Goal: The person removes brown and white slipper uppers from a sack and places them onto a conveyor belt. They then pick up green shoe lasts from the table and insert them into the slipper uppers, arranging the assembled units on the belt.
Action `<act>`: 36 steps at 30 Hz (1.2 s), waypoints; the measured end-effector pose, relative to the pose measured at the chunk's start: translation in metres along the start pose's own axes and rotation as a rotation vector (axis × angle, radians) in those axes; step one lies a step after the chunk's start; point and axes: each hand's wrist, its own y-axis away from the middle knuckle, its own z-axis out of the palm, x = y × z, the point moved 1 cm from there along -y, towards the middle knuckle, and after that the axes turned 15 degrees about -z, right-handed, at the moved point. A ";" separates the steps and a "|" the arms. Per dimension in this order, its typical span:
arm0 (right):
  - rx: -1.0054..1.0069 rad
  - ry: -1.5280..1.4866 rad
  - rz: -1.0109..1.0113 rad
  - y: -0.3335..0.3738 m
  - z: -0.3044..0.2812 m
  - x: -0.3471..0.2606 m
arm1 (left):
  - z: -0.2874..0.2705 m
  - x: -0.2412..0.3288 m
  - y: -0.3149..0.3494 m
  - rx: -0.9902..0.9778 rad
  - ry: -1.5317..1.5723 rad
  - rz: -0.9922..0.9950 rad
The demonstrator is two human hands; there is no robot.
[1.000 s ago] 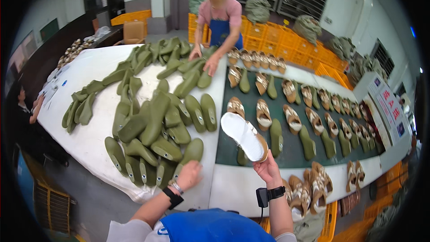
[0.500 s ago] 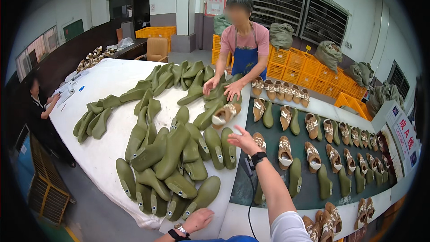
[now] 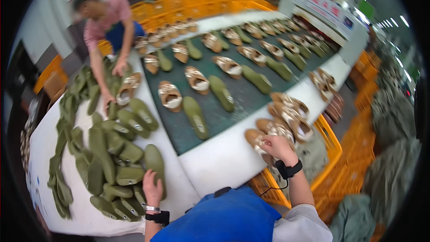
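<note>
My left hand [image 3: 152, 191] is wrapped around the side of an olive-green shoe last [image 3: 154, 159] at the near edge of the last pile. Near the table's front edge, my right hand [image 3: 280, 148] has its fingers closed on a brown-and-white shoe [image 3: 255, 137]. That shoe lies at the left end of a small group of similar shoes [image 3: 295, 113]. My right fingertips are partly hidden against it. More green lasts [image 3: 102, 150] lie heaped to the left of my left hand.
A co-worker [image 3: 112, 22] in a pink shirt reaches into the lasts beside a shoe [image 3: 128, 88]. A dark green conveyor belt [image 3: 192, 127] carries rows of shoes and lasts. Below the edge stands an orange crate [image 3: 330, 145]; stacked crates [image 3: 358, 170] and sacks [image 3: 389, 170] are at right.
My view has turned right. My right hand has moved from over the belt to the near shoe group and closed on a shoe. My left hand now grips a last.
</note>
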 end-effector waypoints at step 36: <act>0.305 -1.723 0.325 0.026 0.028 -0.071 | 0.004 0.166 -0.059 -0.736 1.003 -0.450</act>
